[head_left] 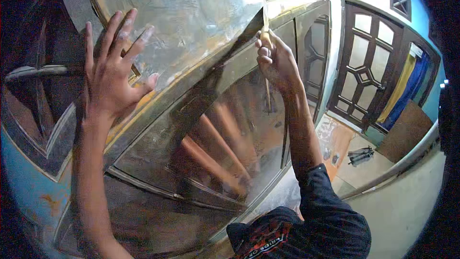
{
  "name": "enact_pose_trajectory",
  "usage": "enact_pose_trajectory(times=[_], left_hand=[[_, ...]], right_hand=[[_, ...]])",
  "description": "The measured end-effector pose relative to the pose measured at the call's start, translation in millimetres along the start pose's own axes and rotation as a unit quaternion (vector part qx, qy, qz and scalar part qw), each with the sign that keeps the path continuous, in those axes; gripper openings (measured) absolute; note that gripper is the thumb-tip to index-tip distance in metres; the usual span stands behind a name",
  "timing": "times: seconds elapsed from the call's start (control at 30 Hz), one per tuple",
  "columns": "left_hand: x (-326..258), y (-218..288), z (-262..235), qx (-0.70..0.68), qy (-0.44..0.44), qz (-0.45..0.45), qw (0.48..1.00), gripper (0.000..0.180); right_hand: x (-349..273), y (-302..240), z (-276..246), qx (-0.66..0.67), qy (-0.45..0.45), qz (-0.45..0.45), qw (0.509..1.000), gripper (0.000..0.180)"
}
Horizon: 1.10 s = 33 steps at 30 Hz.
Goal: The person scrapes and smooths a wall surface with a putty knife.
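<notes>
My right hand (278, 60) is closed round the pale yellowish handle of a thin tool (266, 21), fingers curled over it and thumb up along it. The tool stands almost upright in my grip, its long axis pointing to 12 o'clock, its narrow upper part seen nearly edge-on, so I can't tell how broad the blade is.

The smeared grey panel (187, 14) lies at 10 o'clock from that hand, its lower edge slanting from 8 toward 2 o'clock. So the tool's line meets that edge at an angle, near the panel's brightly lit right end. Whether the tip touches, I can't tell.

My left hand (112, 72) is at 9 o'clock from the right, empty, fingers spread wide, with whitish residue on the fingertips. It overlaps the panel's lower left edge, so it is the nearer hand to that end; the right has the tool and the other end. I can't tell how firmly the left one presses.

Below the panel runs a yellowish trim strip (139, 114), and at 7 o'clock from my right hand are orange-brown slats (218, 146). Farther out, at 3 o'clock, stands a dark door (362, 74), with yellow and blue cloth (405, 86) hanging beside it.
</notes>
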<state>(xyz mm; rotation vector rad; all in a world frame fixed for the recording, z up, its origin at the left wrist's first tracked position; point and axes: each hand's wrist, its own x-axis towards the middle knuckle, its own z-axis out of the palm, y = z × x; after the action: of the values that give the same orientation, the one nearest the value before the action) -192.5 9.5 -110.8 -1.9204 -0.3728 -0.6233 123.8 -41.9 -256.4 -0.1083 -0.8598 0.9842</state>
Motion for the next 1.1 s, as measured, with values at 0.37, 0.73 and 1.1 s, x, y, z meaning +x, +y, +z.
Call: enact_pose_trajectory(times=[0.37, 0.73, 1.1], left_hand=[[2.5, 4.2, 0.6, -0.009, 0.000, 0.000, 1.000, 0.070], [-14.4, -5.3, -1.2, 0.014, 0.018, -0.010, 1.000, 0.069], [-37.7, -4.5, -8.7, 0.028, -0.004, -0.082, 0.996, 0.075]], right_hand=[[-0.8, -6.9, -14.2, 0.034, 0.002, 0.030, 0.999, 0.022], [-96.1, 100.1, 43.4, -0.371, -0.036, 0.019, 0.928, 0.035], [-111.2, 145.6, 66.5, -0.476, -0.028, -0.043, 0.878, 0.029]])
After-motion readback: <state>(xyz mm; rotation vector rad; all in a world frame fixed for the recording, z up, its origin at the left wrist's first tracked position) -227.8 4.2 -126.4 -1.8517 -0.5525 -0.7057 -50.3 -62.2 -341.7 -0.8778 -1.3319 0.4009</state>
